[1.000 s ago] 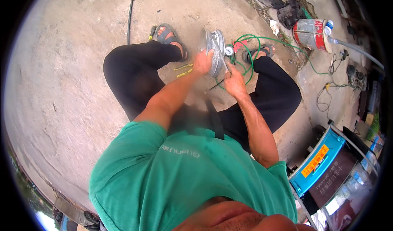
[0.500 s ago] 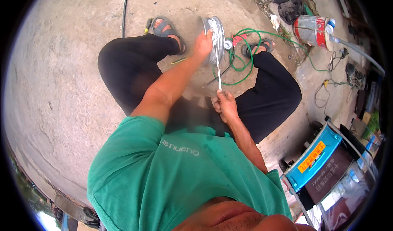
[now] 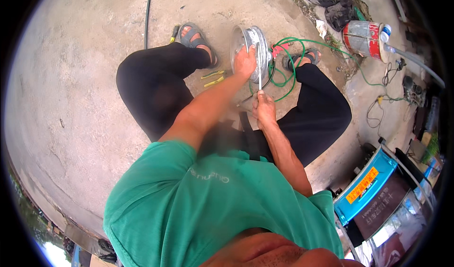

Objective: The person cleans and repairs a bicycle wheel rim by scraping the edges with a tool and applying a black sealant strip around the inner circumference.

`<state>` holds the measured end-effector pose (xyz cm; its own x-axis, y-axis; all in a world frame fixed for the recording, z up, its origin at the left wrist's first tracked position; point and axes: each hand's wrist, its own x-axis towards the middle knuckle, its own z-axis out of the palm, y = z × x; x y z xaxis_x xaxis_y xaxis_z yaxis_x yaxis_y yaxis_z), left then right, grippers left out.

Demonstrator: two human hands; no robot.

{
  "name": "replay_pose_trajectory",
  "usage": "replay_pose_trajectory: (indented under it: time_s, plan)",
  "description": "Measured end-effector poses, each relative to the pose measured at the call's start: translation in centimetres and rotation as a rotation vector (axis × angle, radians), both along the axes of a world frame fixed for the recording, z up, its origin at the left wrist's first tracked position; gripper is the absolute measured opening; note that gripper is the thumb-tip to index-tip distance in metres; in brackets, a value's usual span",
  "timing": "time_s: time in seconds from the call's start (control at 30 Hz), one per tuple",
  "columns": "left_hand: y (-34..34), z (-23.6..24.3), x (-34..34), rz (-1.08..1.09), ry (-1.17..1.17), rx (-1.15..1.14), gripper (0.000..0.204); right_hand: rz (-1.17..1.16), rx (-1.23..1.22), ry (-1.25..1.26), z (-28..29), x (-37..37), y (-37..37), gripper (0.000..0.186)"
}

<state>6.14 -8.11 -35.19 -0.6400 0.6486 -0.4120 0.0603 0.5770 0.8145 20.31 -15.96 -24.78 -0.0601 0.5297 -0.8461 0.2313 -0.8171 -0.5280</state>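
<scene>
Between my feet a silver metal wheel rim (image 3: 255,34) stands on edge. My left hand (image 3: 245,61) is closed on the rim, with the thumb along its outer band. A narrow pale strip (image 3: 259,75) lies against the outside of the rim and runs straight down to my right hand (image 3: 265,110). The fingers of my right hand are pinched shut on the near end of this strip. Whether it is a stiff bar or a band, I cannot tell.
A green hose (image 3: 295,54) with a red-handled fitting (image 3: 280,50) coils right of the rim. Yellow-handled tools (image 3: 213,78) lie left of it. A black rod (image 3: 148,21) is farther left. A red-and-grey drum (image 3: 363,39) stands far right, a blue cart (image 3: 364,186) near right.
My right hand is closer to the rim, and less of the strip shows between them. The whole view has shifted slightly. More of the yellow-handled tools shows beside my left forearm.
</scene>
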Motion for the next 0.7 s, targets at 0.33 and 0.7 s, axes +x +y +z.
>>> replay_pose_trajectory:
  time_s: [0.33, 0.7]
  plan:
    - [-2.1, 0.7, 2.4, -0.104, -0.019, 0.006, 0.046, -0.081, -0.051, 0.093, -0.8, 0.7, 0.4, 0.029]
    - [-3.6, -0.6, -0.9, -0.095, -0.095, 0.064, 0.052, 0.352, 0.518, -0.11, -0.8, 0.2, -0.2, 0.03]
